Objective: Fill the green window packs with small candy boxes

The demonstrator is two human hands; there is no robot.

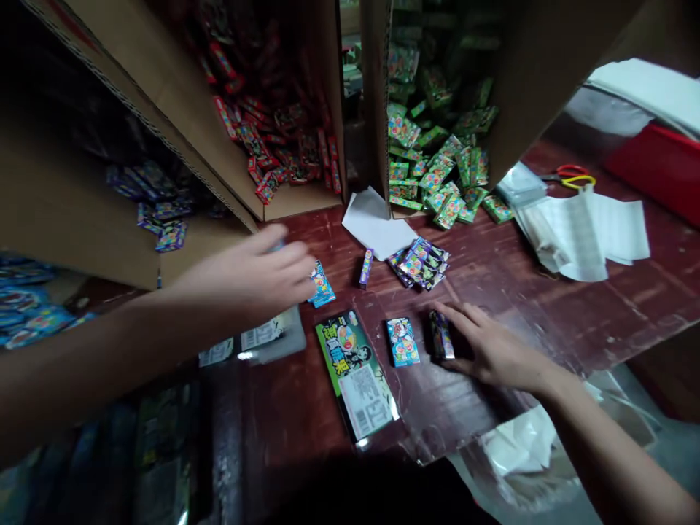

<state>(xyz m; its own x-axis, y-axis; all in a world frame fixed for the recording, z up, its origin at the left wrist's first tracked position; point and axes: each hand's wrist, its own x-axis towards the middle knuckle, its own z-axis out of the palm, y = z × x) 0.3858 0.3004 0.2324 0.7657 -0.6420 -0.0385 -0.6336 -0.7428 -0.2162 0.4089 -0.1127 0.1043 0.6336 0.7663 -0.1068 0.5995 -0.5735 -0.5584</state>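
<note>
My left hand [257,273] reaches across the dark red table [547,292], fingers curled around a small blue candy box [321,284] that pokes out past the fingertips. My right hand [486,346] lies low on the table, its fingers pressed against a dark small box [440,335] standing on edge. Between my hands lie a blue box [402,341] flat on a clear plastic sheet [437,408] and a green printed card [355,372]. A purple box [366,267] and a small heap of purple boxes [420,262] lie just beyond.
Open cardboard cartons stand at the back: one of red boxes [273,138], one of green boxes [437,146], one of purple boxes [158,204]. White paper [377,222], label sheets [590,230], scissors [572,175] and a red bin [656,168] lie right. Clear bags [525,445] hang at the front edge.
</note>
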